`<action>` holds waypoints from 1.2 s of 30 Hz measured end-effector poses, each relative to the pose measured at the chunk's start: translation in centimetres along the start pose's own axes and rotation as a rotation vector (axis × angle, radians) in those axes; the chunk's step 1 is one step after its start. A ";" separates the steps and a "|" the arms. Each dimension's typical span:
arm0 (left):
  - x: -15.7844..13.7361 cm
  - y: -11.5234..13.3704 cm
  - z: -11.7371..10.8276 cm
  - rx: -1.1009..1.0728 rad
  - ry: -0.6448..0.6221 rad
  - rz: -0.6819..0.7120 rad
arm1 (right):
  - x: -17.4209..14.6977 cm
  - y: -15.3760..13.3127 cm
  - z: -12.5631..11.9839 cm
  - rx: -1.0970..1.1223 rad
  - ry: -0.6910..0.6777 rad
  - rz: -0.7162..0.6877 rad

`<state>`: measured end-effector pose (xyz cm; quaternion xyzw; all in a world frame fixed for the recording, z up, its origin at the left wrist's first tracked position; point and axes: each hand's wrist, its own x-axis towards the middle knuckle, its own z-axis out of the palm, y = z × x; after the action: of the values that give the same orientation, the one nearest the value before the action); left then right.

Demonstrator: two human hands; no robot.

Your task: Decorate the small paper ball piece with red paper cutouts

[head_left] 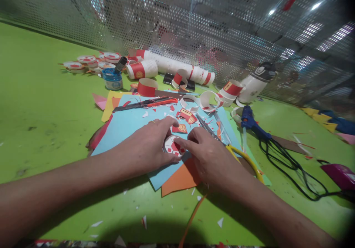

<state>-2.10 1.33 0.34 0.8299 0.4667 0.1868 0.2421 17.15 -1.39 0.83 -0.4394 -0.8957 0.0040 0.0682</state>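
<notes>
My left hand (151, 140) curls around a small round white paper cup bottom (168, 143) with red paper pieces on its face, gripping its edge. My right hand (209, 155) is closed, its fingers curled under, and one digit presses the red pieces on the disc. Whether it pinches a scrap is hidden. Just beyond lies a cut red card scrap with a gold pattern (179, 128). Yellow-handled scissors (246, 159) lie beside and partly behind my right hand. Under both hands are light-blue paper (127, 129) and orange paper (180, 177).
Cut cup rings (190, 103), a red cup band (146, 87) and a black-and-red cutter (146, 103) lie beyond my hands. Stacked paper cups (142, 69), a blue jar (112, 79) and decorated discs (85, 60) stand farther back. A glue gun (253, 122) with cable and a white flask (253, 85) are right.
</notes>
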 end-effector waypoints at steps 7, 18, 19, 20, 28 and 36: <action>0.1 0.2 -0.1 -0.009 -0.009 -0.020 | -0.1 0.8 0.3 0.027 -0.031 -0.014; 0.0 0.0 -0.2 -0.031 -0.029 -0.022 | -0.4 0.6 -2.1 0.222 0.258 -0.005; 0.0 0.0 -0.2 -0.028 -0.030 -0.024 | -0.5 0.5 -2.4 0.235 0.325 0.002; 0.0 0.0 -0.1 -0.025 -0.029 -0.024 | -0.7 0.3 -2.5 0.247 0.372 0.003; 0.2 0.1 -0.2 -0.024 -0.019 -0.026 | 0.7 0.7 -0.8 0.385 0.301 0.183; 0.0 0.7 -0.3 -0.053 -0.052 -0.029 | 3.1 1.4 -0.5 0.585 0.061 0.457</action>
<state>-1.80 1.15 0.97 0.8209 0.4671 0.1739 0.2787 16.44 1.92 1.64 -0.5901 -0.7329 0.2616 0.2150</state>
